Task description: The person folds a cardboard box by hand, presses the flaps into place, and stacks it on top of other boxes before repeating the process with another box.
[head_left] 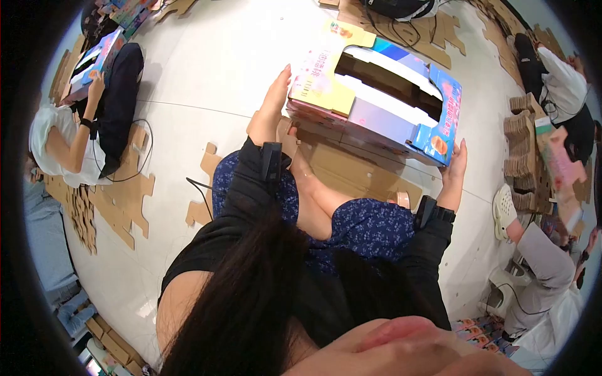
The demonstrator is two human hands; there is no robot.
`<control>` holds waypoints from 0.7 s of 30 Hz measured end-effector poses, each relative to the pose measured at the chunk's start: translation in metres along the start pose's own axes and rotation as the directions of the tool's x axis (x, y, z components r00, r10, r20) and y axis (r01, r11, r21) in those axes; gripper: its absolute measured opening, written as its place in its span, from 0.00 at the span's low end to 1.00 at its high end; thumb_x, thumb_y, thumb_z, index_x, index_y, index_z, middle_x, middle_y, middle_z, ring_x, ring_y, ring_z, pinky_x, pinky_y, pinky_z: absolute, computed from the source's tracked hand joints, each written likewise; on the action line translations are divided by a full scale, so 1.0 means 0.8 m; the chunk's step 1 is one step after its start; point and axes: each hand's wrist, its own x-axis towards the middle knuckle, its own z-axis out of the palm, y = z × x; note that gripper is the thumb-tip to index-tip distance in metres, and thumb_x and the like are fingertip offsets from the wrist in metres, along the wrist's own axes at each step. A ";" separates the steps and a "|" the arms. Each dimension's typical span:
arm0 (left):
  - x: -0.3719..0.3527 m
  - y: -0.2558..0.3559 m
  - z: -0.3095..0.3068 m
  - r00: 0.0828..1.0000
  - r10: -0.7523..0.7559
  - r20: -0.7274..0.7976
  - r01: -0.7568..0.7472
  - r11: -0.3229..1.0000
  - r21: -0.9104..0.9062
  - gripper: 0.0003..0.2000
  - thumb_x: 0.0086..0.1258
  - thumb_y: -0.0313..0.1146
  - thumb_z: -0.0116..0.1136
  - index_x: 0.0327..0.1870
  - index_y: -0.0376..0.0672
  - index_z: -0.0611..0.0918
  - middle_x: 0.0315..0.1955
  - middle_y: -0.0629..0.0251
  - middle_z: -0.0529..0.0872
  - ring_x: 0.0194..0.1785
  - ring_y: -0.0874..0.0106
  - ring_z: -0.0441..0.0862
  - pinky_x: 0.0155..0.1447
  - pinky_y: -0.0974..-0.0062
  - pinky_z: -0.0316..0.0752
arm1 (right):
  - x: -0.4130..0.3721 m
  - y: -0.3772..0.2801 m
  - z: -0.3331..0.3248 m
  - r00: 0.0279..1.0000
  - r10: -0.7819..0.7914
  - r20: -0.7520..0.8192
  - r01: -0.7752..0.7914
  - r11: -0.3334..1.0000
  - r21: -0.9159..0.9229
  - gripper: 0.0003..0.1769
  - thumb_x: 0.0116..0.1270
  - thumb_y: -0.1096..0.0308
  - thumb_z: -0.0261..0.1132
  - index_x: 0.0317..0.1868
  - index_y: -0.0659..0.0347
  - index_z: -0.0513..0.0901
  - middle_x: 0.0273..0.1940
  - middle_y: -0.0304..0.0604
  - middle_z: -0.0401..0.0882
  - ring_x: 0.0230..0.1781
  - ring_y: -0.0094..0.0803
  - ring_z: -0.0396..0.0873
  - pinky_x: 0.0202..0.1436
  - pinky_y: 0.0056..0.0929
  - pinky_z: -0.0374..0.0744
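Observation:
A printed cardboard box [382,125] in yellow, pink and blue is held out in front of me, above my crossed legs. Its top has a long opening that shows the brown inside, with white flap edges along it. My left hand [273,103] presses flat against the yellow end, fingers stretched along it. At the blue end, my right hand [456,166] supports the lower corner, its fingers partly hidden behind the box. The box is gripped between the two hands. Below it lies a flat brown cardboard sheet [357,168] on the floor, by my feet.
A seated person [69,138] at left handles a similar box [94,66]. Brown cardboard pieces [119,200] lie near them. At right are stacked cardboard [522,150], a person's shoe [503,212] and a white stool [501,288]. A dark bag [398,7] and cables lie ahead.

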 end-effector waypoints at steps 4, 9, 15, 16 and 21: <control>-0.011 0.011 0.009 0.977 -0.007 0.214 0.043 0.986 -0.162 0.30 0.74 0.54 0.39 0.63 0.36 0.73 0.55 0.58 0.80 0.57 0.73 0.76 0.62 0.78 0.65 | -0.006 0.000 0.008 0.992 0.051 0.115 -0.057 0.997 0.049 0.35 0.71 0.39 0.40 0.61 0.59 0.72 0.54 0.45 0.79 0.51 0.37 0.79 0.52 0.39 0.78; 0.010 -0.005 0.004 0.963 0.016 0.271 0.056 0.965 -0.255 0.27 0.76 0.50 0.40 0.62 0.35 0.73 0.55 0.58 0.80 0.57 0.72 0.76 0.63 0.78 0.64 | -0.015 -0.004 0.007 0.984 0.098 0.150 -0.125 0.974 0.187 0.32 0.72 0.42 0.41 0.60 0.58 0.73 0.53 0.42 0.79 0.49 0.34 0.81 0.48 0.35 0.81; -0.026 0.027 0.011 0.968 -0.026 0.250 0.064 0.987 -0.148 0.27 0.75 0.50 0.42 0.62 0.36 0.73 0.56 0.56 0.79 0.59 0.69 0.74 0.64 0.77 0.63 | -0.007 0.004 0.014 0.992 0.007 0.129 -0.028 0.986 0.165 0.28 0.71 0.45 0.47 0.60 0.56 0.73 0.53 0.42 0.80 0.49 0.33 0.81 0.47 0.34 0.82; -0.028 0.028 0.011 0.966 -0.012 0.257 0.053 0.987 -0.155 0.27 0.74 0.50 0.42 0.62 0.36 0.73 0.56 0.55 0.79 0.59 0.69 0.74 0.64 0.77 0.63 | -0.008 0.004 0.014 0.993 0.009 0.122 -0.027 0.989 0.147 0.28 0.71 0.46 0.48 0.60 0.56 0.73 0.53 0.42 0.80 0.49 0.33 0.81 0.47 0.33 0.82; -0.021 0.021 0.011 0.950 -0.007 0.312 0.072 0.978 -0.196 0.27 0.74 0.50 0.44 0.63 0.36 0.73 0.56 0.54 0.79 0.60 0.67 0.74 0.65 0.76 0.63 | -0.003 0.007 0.010 0.994 -0.003 0.109 -0.009 0.994 0.107 0.27 0.70 0.46 0.51 0.60 0.56 0.73 0.52 0.41 0.80 0.48 0.32 0.82 0.45 0.31 0.82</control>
